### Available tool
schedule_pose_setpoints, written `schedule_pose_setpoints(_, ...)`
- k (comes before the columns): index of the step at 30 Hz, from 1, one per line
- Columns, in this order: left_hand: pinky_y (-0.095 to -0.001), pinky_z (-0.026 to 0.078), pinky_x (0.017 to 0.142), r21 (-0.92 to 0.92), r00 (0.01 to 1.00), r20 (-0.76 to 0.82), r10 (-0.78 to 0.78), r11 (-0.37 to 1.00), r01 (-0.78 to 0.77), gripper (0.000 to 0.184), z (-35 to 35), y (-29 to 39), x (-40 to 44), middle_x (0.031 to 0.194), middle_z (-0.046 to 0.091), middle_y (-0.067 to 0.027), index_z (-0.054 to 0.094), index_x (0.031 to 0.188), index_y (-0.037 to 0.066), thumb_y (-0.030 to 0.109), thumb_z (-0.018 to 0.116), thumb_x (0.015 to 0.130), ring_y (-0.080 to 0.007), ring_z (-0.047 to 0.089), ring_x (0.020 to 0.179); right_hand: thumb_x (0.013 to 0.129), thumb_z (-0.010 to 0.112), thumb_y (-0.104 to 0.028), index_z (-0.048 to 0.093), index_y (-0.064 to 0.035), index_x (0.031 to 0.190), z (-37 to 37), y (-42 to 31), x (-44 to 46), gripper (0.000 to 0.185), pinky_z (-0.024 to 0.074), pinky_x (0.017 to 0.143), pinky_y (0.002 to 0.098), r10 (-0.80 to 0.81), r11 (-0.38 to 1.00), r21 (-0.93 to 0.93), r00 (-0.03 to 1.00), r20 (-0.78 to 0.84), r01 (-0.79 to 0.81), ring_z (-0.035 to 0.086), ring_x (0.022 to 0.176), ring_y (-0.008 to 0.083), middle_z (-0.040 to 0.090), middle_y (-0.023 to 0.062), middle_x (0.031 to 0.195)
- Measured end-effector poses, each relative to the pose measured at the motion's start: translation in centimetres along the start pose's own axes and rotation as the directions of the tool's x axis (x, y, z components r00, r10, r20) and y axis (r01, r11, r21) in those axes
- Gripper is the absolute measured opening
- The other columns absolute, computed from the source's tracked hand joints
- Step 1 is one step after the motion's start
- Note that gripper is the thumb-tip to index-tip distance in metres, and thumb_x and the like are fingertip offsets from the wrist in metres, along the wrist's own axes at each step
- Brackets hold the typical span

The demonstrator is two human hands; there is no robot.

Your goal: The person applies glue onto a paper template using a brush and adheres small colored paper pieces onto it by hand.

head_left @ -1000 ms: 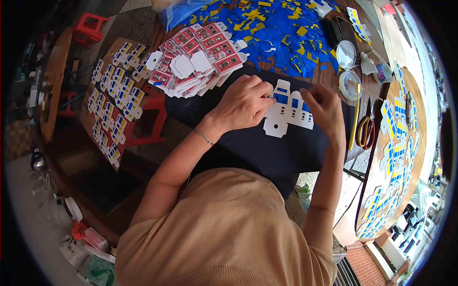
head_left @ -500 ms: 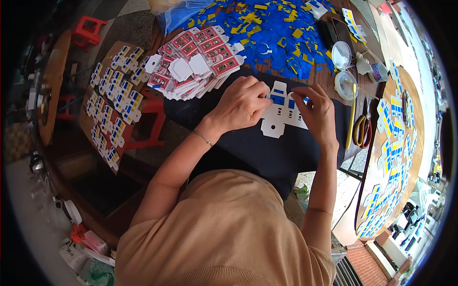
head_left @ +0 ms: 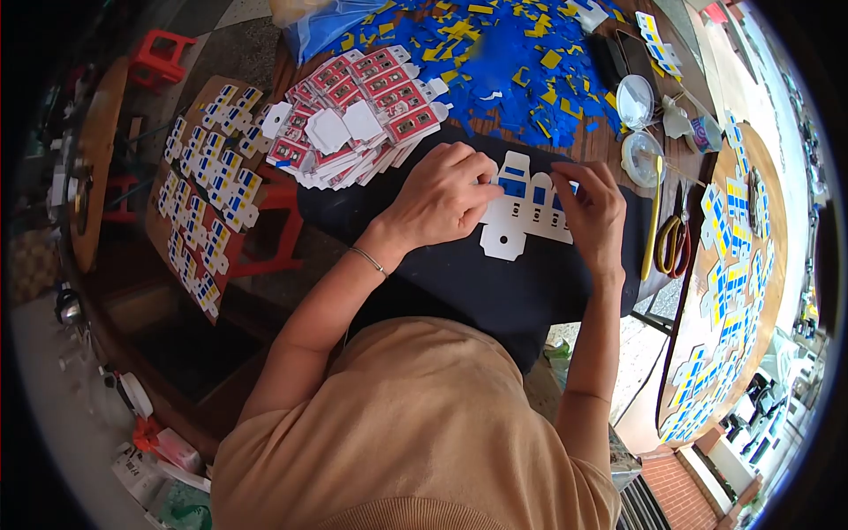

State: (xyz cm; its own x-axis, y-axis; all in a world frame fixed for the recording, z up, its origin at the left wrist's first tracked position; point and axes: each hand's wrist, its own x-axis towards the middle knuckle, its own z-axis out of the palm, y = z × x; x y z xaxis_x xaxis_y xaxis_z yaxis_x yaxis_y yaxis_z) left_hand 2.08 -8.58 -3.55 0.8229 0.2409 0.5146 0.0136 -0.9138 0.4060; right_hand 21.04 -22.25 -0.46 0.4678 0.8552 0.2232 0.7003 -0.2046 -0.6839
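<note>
A flat white die-cut box blank [head_left: 528, 217] with blue patches and small dark print lies on the dark cloth [head_left: 424, 274]. At its upper left edge, my left hand [head_left: 446, 194] has its fingers curled closed, fingertips at a blue patch. My right hand [head_left: 596, 212] pinches over the blank's right side, near another blue patch; what lies between its fingertips is hidden. Just left of my left hand is a fanned stack of red and white printed box blanks [head_left: 389, 93], with plain white flaps on top.
Blue and yellow scraps [head_left: 503, 71] cover the table's far side. At right are clear plastic tubs [head_left: 642, 159], a yellow stick [head_left: 652, 216] and scissors [head_left: 674, 243]. Boards with blue-and-yellow blanks stand at left [head_left: 212, 177] and right [head_left: 729, 291]. A red stool [head_left: 274, 230] is at left.
My right hand has shifted slightly right and away from the blank, uncovering more of its blue patches. My left hand stays at the blank's left edge. The view has tilted a little.
</note>
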Motion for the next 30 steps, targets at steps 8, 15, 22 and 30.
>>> schedule_pose_setpoints(8, -0.036, 0.045, 0.082, 0.042, 0.999, 0.036, -0.02, 0.999, 0.019, 0.034, 0.1, 0.2, 0.4, 0.098, 0.06, -0.0009, 0.073, 0.104, 0.013, 0.004, 0.063, 0.073, -0.0229, 0.053, 0.091, 0.088, 0.069, -0.002, 0.073, -0.004, 0.102, -1.5, 1.8, -1.4, 0.014, 0.0448, 0.056, 0.0223, 0.128, 0.99, -0.019, 0.935, -0.331, -0.142, 0.057, 0.068, 0.0078, 0.064, 0.0036, 0.088)
schedule_pose_setpoints(15, -0.037, 0.042, 0.086, 0.09, 0.987, 0.145, -0.064, 0.995, 0.051, 0.038, 0.2, 0.1, 0.8, 0.098, 0.057, 0.0012, 0.074, 0.11, 0.017, 0.009, 0.065, 0.074, -0.021, 0.049, 0.091, 0.085, 0.069, 0.004, 0.073, -0.0041, 0.101, -1.9, 4.1, -6.4, 0.018, 0.0421, 0.057, 0.0217, 0.197, 0.968, -0.089, 0.926, -0.323, -0.237, 0.055, 0.068, 0.008, 0.065, 0.0046, 0.09)
schedule_pose_setpoints(22, -0.0365, 0.043, 0.084, 0.11, 0.982, 0.184, -0.042, 0.994, 0.022, 0.04, 0.6, 0.0, 0.6, 0.1, 0.055, 0.0025, 0.075, 0.111, 0.021, 0.011, 0.067, 0.073, -0.0203, 0.047, 0.094, 0.084, 0.07, 0.005, 0.073, -0.0037, 0.1, -2.0, 4.3, -6.5, 0.018, 0.0414, 0.058, 0.0206, 0.366, 0.925, 0.011, 0.88, -0.303, -0.381, 0.055, 0.071, 0.0071, 0.064, 0.0036, 0.088)
schedule_pose_setpoints(30, -0.0352, 0.044, 0.082, 0.116, 0.979, 0.198, -0.047, 0.993, 0.024, 0.043, 0.6, 0.0, 0.5, 0.098, 0.056, 0.0029, 0.075, 0.111, 0.021, 0.01, 0.066, 0.071, -0.0198, 0.047, 0.093, 0.085, 0.07, 0.005, 0.073, -0.0029, 0.099, -1.7, 4.4, -6.5, 0.017, 0.0423, 0.059, 0.0202, 0.329, 0.932, -0.049, 0.895, -0.302, -0.359, 0.057, 0.073, 0.0079, 0.065, 0.0042, 0.089)
